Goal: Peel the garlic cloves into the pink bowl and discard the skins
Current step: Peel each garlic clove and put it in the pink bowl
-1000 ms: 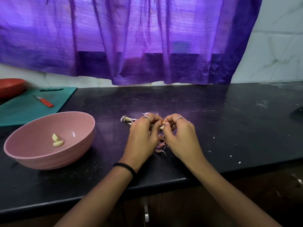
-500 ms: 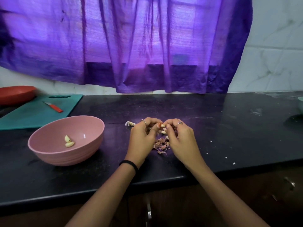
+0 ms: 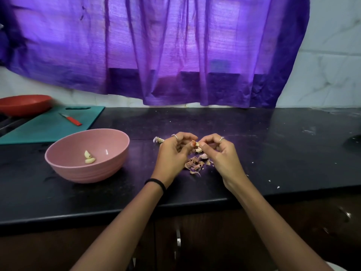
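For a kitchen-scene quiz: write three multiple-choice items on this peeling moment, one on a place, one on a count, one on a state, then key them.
1. Where does the red-handled knife lie?
A. in the pink bowl
B. on the teal cutting board
C. among the skins

2. How many peeled cloves are in the pink bowl?
A. none
B. two
C. five

3. What are the hands doing?
A. resting flat
B. lifting the bowl
C. pinching a garlic clove between them

Key: B, the knife lies on the board; B, two pale cloves sit in the bowl; C, left hand and right hand meet at the clove above the skin pile.
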### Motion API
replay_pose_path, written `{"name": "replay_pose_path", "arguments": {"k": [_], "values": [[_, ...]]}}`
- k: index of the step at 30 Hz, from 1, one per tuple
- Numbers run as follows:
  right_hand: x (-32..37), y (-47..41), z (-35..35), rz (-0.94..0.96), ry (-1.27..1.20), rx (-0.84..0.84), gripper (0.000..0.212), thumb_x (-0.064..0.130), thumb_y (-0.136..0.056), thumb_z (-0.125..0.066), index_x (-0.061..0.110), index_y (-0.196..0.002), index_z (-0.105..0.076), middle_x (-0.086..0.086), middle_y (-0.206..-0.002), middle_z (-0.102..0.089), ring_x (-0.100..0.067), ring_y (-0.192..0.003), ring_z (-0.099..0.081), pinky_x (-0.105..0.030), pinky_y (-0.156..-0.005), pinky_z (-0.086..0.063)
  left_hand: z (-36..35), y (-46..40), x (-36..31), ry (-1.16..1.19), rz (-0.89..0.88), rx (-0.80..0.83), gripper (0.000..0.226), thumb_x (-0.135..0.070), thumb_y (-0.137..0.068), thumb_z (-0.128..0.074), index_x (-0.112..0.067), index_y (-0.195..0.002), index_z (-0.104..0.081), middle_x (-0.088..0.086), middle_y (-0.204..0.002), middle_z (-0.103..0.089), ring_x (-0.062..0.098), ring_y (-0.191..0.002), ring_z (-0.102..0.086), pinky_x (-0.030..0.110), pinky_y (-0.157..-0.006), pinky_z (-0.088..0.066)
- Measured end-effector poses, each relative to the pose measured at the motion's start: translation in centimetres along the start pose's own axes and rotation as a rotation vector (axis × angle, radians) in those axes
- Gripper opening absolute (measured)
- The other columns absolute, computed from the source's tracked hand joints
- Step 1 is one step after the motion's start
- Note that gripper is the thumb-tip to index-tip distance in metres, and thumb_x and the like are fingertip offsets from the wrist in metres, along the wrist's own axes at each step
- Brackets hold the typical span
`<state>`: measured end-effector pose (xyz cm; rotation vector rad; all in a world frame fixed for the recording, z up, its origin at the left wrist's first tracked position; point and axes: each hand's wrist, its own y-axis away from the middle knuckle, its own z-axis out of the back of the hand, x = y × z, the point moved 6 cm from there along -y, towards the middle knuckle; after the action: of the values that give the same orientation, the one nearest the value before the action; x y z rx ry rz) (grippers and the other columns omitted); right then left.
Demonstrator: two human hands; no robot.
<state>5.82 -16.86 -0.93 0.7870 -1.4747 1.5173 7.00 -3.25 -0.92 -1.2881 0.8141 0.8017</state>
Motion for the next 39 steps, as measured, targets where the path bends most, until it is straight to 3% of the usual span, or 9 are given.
{"name": "replay_pose_path", "arguments": {"k": [5, 17, 22, 26, 29, 32, 34, 39], "values": [[0.3, 0.2, -0.2, 0.032, 0.162, -0.006, 0.01, 0.008, -0.093, -0.059, 0.014, -0.087, -0.064, -0.003, -0.082, -0.066, -0.02, -0.075, -0.064, -0.026, -0.064, -0.054, 0.0, 0.1, 0.1, 0.023, 0.013, 0.016, 0.019, 0.002, -0.09, -0.059, -0.014, -0.098, -0.065, 0.012, -0.09, -0.07, 0.008, -0.08, -0.068, 0.017, -0.073, -0.053], [0.2, 0.0, 0.0, 0.053, 0.302, -0.075, 0.012, 0.007, -0.094, -0.056, 0.015, -0.087, -0.061, -0.006, -0.09, -0.064, -0.021, -0.082, -0.063, -0.033, -0.069, -0.054, -0.5, 0.1, -0.3, 0.122, 0.028, 0.079, 0.022, 0.004, -0.091, -0.057, -0.016, -0.098, -0.065, 0.015, -0.091, -0.071, 0.011, -0.083, -0.07, 0.018, -0.074, -0.054], [0.0, -0.3, 0.0, 0.069, 0.343, -0.097, 0.013, 0.007, -0.094, -0.056, 0.017, -0.087, -0.06, 0.0, -0.084, -0.061, -0.013, -0.076, -0.059, -0.022, -0.064, -0.05, -0.9, 0.2, -0.5, 0.128, 0.024, 0.118, 0.023, 0.006, -0.093, -0.051, -0.01, -0.101, -0.066, 0.003, -0.094, -0.07, 0.004, -0.086, -0.068, 0.016, -0.076, -0.052], [-0.7, -0.6, 0.3, 0.05, 0.316, -0.136, 0.018, 0.006, -0.092, -0.058, 0.022, -0.083, -0.059, -0.006, -0.085, -0.063, -0.025, -0.077, -0.066, -0.032, -0.064, -0.054, -1.1, 0.2, -0.3, 0.076, 0.03, 0.13, 0.024, 0.005, -0.093, -0.052, -0.01, -0.104, -0.067, 0.003, -0.095, -0.071, 0.005, -0.086, -0.068, 0.017, -0.079, -0.053], [-1.0, -0.8, 0.4, 0.039, 0.307, -0.148, 0.027, 0.006, -0.092, -0.058, 0.029, -0.078, -0.056, -0.008, -0.09, -0.064, -0.027, -0.078, -0.067, -0.029, -0.062, -0.052, -0.9, 0.1, -0.4, 0.007, -0.014, 0.108, 0.036, 0.01, -0.09, -0.052, -0.021, -0.097, -0.069, 0.005, -0.098, -0.072, 0.017, -0.093, -0.068, 0.024, -0.086, -0.053], [-0.8, -0.8, 0.5, 0.045, 0.325, -0.148, 0.027, 0.008, -0.093, -0.059, 0.029, -0.077, -0.055, -0.006, -0.089, -0.062, -0.024, -0.076, -0.065, -0.028, -0.063, -0.051, -1.1, 0.2, -0.7, 0.034, 0.004, 0.13, 0.037, 0.007, -0.091, -0.053, -0.026, -0.099, -0.068, -0.001, -0.098, -0.072, 0.011, -0.095, -0.067, 0.02, -0.085, -0.052], [-0.6, -0.7, 0.4, 0.057, 0.347, -0.155, 0.022, 0.008, -0.093, -0.06, 0.025, -0.078, -0.056, -0.003, -0.086, -0.059, -0.02, -0.073, -0.062, -0.027, -0.063, -0.05, -1.3, 0.4, -0.8, 0.052, 0.018, 0.149, 0.035, 0.007, -0.092, -0.051, -0.023, -0.102, -0.067, -0.003, -0.099, -0.071, 0.007, -0.096, -0.066, 0.019, -0.085, -0.052], [-0.4, -0.7, 0.5, 0.064, 0.361, -0.176, 0.023, 0.005, -0.092, -0.058, 0.023, -0.078, -0.057, -0.001, -0.086, -0.056, -0.015, -0.07, -0.06, -0.015, -0.057, -0.048, -1.3, 0.2, -0.5, 0.055, 0.041, 0.153, 0.023, 0.003, -0.092, -0.055, -0.012, -0.104, -0.068, 0.012, -0.1, -0.071, 0.02, -0.095, -0.067, 0.026, -0.086, -0.055]]}}
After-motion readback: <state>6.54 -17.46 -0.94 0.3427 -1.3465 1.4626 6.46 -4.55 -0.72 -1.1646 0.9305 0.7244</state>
